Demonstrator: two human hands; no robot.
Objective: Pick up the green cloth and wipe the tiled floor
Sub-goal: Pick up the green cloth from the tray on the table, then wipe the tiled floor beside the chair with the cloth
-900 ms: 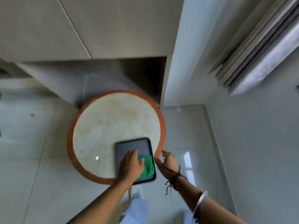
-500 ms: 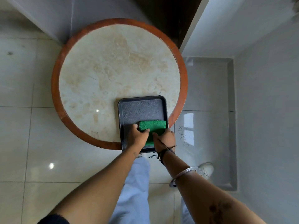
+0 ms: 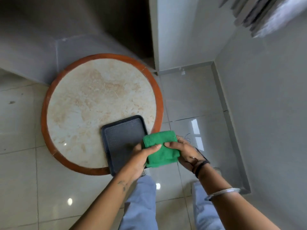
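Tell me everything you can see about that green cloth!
The green cloth is bright green and fuzzy, like a soft towel. It is folded into a thick, roughly square bundle. Both hands hold it up: the left hand pinches its left side, the right hand grips its right side. It sits over the near right corner of the dark tray, lifted off it.

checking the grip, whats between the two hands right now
In the head view, the folded green microfibre cloth lies between the left hand and the right hand. Both hands grip it, lifted beside the dark rectangular plastic tray.
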